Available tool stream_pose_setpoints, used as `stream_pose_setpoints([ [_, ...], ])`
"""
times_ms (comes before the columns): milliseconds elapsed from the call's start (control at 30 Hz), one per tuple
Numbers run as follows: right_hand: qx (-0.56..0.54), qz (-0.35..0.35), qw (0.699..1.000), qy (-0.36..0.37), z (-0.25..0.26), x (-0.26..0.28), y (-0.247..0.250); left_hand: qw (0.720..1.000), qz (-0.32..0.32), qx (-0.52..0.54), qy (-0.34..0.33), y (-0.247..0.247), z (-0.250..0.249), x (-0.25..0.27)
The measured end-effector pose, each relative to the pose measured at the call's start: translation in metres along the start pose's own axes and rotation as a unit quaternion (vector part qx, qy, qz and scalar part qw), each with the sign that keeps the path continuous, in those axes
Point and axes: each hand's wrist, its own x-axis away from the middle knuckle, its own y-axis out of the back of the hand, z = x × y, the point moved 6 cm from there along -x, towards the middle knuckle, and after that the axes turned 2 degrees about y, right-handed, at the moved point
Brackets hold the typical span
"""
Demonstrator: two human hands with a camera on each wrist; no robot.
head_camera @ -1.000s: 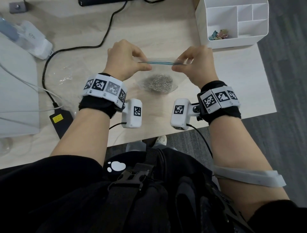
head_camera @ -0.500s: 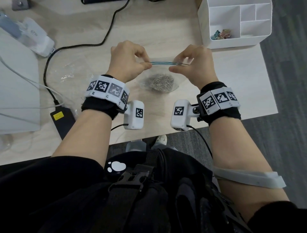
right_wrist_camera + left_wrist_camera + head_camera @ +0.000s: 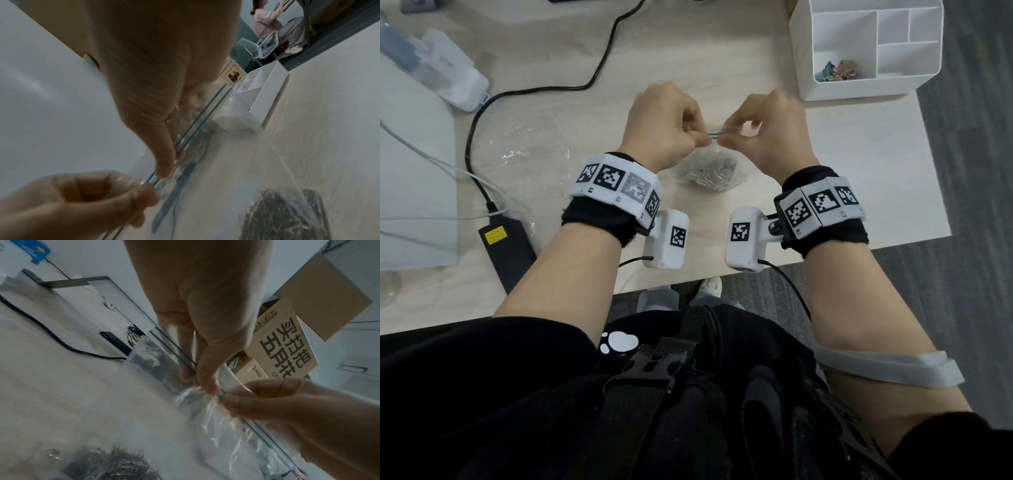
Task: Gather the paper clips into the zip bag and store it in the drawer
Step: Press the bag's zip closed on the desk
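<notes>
A clear zip bag [image 3: 717, 161] with a green zip strip hangs above the wooden desk [image 3: 859, 178], and a heap of silver paper clips [image 3: 710, 174] fills its bottom. My left hand [image 3: 671, 126] pinches the zip strip [image 3: 179, 352] between thumb and fingers. Just to its right, my right hand [image 3: 760, 130] pinches the same strip [image 3: 197, 123]. The two hands sit close together near the middle of the strip, with only a short piece of green line showing between them. The clips [image 3: 111, 465] also show through the plastic in both wrist views [image 3: 283, 214].
A white desk organiser [image 3: 859, 51] with colourful clips in one compartment stands at the back right. A black cable [image 3: 544, 92] and power brick [image 3: 506, 246] lie at left, beside crumpled clear plastic [image 3: 524, 150]. The desk's front edge runs just behind my wrists.
Both hands have slid inward along the zip strip, so the gap between them has shrunk from most of the strip's length to a short piece.
</notes>
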Motion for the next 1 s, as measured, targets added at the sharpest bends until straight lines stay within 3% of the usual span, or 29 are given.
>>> stream_pose_setpoints([
  [300, 0.033, -0.006, 0.999, 0.007, 0.004, -0.005, -0.005, 0.998, -0.039, 0.006, 0.051, 0.014, 0.029, 0.002],
  [533, 0.027, 0.021, 0.999, 0.024, 0.017, -0.01, -0.013, 0.997, -0.03, 0.058, 0.034, 0.011, 0.024, 0.008],
  [800, 0.001, 0.019, 1.0, 0.007, 0.015, -0.011, -0.013, 0.99, -0.058, 0.102, 0.073, 0.018, 0.044, 0.011],
  [1000, -0.004, 0.017, 1.0, 0.016, 0.018, -0.015, -0.013, 0.989, -0.047, 0.129, 0.051, 0.015, 0.033, 0.009],
])
